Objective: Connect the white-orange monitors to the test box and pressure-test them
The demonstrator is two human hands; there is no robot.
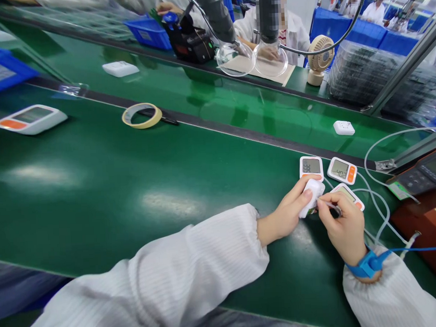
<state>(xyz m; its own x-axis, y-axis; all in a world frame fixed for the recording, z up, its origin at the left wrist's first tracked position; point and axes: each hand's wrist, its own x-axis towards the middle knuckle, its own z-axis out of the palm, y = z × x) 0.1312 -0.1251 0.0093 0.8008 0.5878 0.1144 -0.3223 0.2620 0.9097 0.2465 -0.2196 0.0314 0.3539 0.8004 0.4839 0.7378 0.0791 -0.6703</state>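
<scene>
My left hand [287, 211] holds a small white device [312, 196] between thumb and fingers, above the green table [211, 183]. My right hand [345, 223], with a blue strap at the wrist, pinches the end of a thin clear tube [330, 206] against the device's right side. Just behind the hands lie a white and orange meter [311, 166] with a lit display, a second meter [341, 170] to its right, and a third meter [349, 194] partly covered by my right hand.
Clear tubes [384, 209] loop toward a dark handheld instrument [426, 171] and a red-brown box [426, 222] at the right. A tape roll [141, 115] and a larger meter [31, 118] lie left. Beyond the black rail are a white piece [344, 127], a fan [320, 58] and people.
</scene>
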